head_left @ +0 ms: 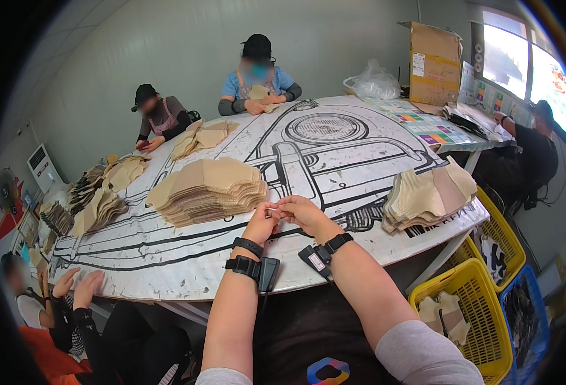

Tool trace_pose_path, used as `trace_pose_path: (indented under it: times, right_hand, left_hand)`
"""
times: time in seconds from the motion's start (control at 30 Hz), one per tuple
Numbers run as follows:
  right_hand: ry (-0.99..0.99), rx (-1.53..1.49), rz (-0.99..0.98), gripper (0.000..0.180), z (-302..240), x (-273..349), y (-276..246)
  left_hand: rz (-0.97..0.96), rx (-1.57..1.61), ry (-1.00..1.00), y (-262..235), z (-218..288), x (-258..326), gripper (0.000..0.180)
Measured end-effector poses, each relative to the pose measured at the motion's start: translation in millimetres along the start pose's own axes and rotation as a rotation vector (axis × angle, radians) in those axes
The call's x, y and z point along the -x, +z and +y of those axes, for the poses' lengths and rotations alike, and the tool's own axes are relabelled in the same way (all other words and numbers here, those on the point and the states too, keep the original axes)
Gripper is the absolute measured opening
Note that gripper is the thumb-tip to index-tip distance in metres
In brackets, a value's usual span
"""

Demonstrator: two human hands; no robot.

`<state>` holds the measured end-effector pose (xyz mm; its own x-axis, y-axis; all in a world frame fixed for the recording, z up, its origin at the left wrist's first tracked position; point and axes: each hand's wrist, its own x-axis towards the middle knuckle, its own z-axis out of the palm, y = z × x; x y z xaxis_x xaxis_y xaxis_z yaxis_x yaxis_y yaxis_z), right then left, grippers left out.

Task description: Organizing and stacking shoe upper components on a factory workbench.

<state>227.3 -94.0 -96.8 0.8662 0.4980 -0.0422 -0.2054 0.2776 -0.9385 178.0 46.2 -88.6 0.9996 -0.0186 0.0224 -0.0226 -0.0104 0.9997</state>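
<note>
My left hand (264, 220) and my right hand (301, 213) meet over the near part of the table, fingertips pinched together. Whatever is between them, if anything, is too small to make out. Just beyond and left of my left hand lies a tall stack of beige mesh fabric pieces (206, 189), its nearest corner close to my fingers. Farther to the right of my right hand, a second stack of similar pieces (429, 194) sits near the table's edge.
The table (244, 260) has a white cover with black line drawings. More fabric stacks (100, 208) lie at left, where a person in orange (49, 353) sits. Across the table two people (257, 80) work. Yellow baskets (469, 308) and a blue basket (532, 321) stand at lower right.
</note>
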Motion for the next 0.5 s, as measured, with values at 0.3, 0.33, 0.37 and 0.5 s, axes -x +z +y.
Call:
trace_pose_path:
  times: [0.3, 0.33, 0.37, 0.5]
  right_hand:
    - [-0.005, -0.006, 0.003, 0.012, -0.7, 2.0, 2.4]
    - [-0.007, -0.012, 0.0, 0.012, -0.3, 1.9, 1.9]
    - [-0.008, -0.018, -0.004, 0.012, 0.3, 1.7, 1.5]
    - [-0.008, -0.016, -0.004, 0.011, -1.1, 1.8, 2.0]
  left_hand:
    - [-0.021, -0.064, -0.002, -1.6, -0.9, -0.4, 0.03]
    - [-0.014, -0.037, -0.007, 0.7, 1.6, 1.1, 0.026]
    - [-0.006, -0.009, -0.011, 1.9, 2.6, 1.9, 0.023]
    - [0.001, -0.033, -0.014, 1.3, 3.5, 1.2, 0.023]
